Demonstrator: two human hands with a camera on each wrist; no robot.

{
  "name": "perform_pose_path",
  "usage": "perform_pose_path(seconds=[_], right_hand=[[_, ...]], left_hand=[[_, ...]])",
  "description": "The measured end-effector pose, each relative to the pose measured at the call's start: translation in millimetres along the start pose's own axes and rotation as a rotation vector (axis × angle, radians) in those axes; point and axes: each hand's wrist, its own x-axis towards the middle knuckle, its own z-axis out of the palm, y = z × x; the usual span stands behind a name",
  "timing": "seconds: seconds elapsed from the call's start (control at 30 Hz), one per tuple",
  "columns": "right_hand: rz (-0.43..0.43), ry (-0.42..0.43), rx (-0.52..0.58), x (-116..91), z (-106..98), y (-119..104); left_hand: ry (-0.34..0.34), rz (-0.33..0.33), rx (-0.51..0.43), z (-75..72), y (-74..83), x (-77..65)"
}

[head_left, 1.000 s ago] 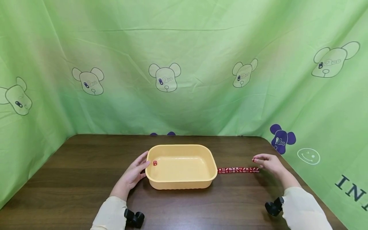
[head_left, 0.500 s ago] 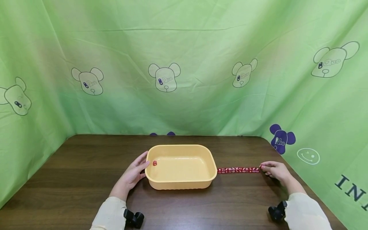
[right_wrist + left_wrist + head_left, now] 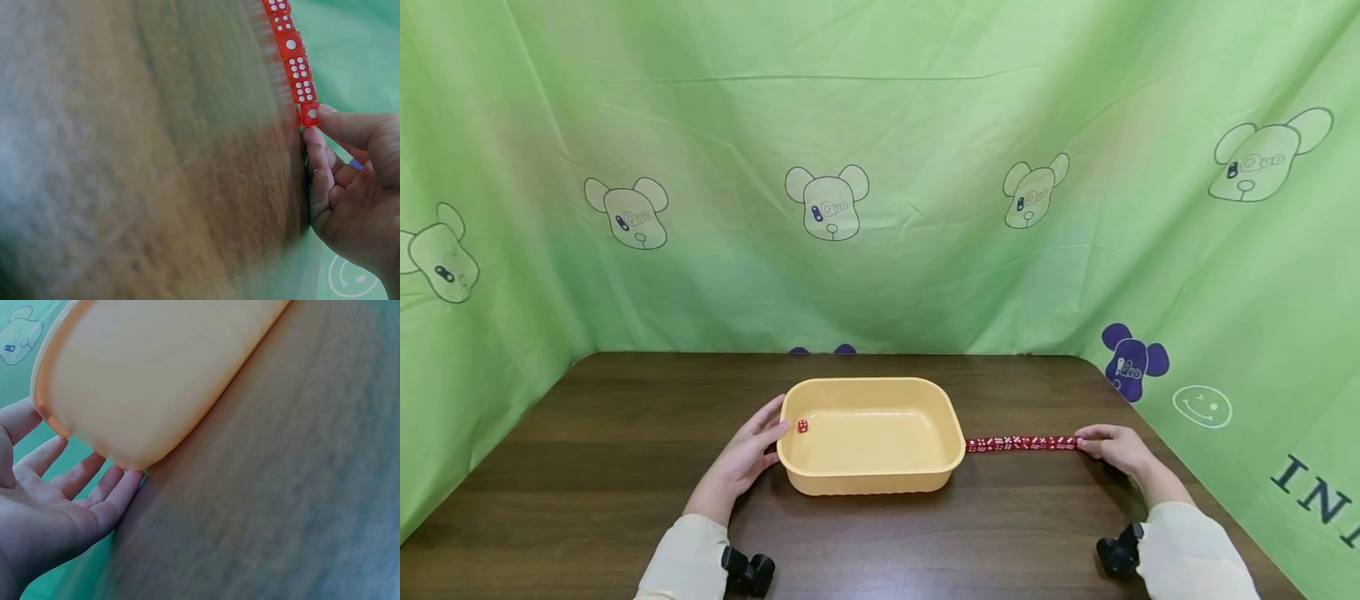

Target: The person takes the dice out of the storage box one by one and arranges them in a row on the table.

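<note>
A yellow plastic basin (image 3: 880, 483) stands on the table. At its left end my left hand (image 3: 747, 450) holds it, thumb over the rim and fingers spread against the outer wall; the fingertips (image 3: 134, 478) touch that wall in the left wrist view. One red die (image 3: 802, 426) lies inside, near the left end. From the basin's right side a straight row of red dice (image 3: 1021, 443) runs rightward. My right hand (image 3: 1116, 448) is at the row's right end, where its thumb and fingers pinch the last die (image 3: 310, 114), which sits against its neighbour.
The brown wooden table (image 3: 880, 550) bears everything. A green curtain (image 3: 925, 283) with printed bear heads hangs behind and along both sides. Dark cameras (image 3: 748, 572) are strapped at both wrists.
My right hand has carried a die from above the row over to its right end and lowered it against the last one. The left hand and the basin stay in place.
</note>
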Motion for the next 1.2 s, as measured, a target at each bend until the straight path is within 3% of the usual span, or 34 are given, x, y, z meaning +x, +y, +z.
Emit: perform_pose_path(seconds=[0.23, 0.5, 0.7, 0.87, 1.1, 1.2], right_hand=[[0.022, -0.014, 0.000, -1, 0, -2], [0.047, -0.069, 0.130, -7, -7, -11], [0.021, -0.048, 0.112, -9, -15, -23], [-0.019, -0.002, 0.073, -2, -22, -28], [-0.102, -0.045, 0.112, 24, -29, -25], [-0.096, -0.038, 0.109, 24, -24, -45]], left_hand=[[-0.001, 0.005, 0.000, -0.3, -0.4, 0.3], [-0.002, 0.004, -0.011, -0.1, -1.4, -0.1], [0.004, 0.005, -0.008, 0.1, -1.0, -0.5], [0.001, 0.000, -0.002, 0.7, -0.6, -0.4], [0.006, -0.003, 0.002, 0.9, 0.6, -0.7], [0.008, -0.005, 0.004, 1.0, 0.1, -1.0]])
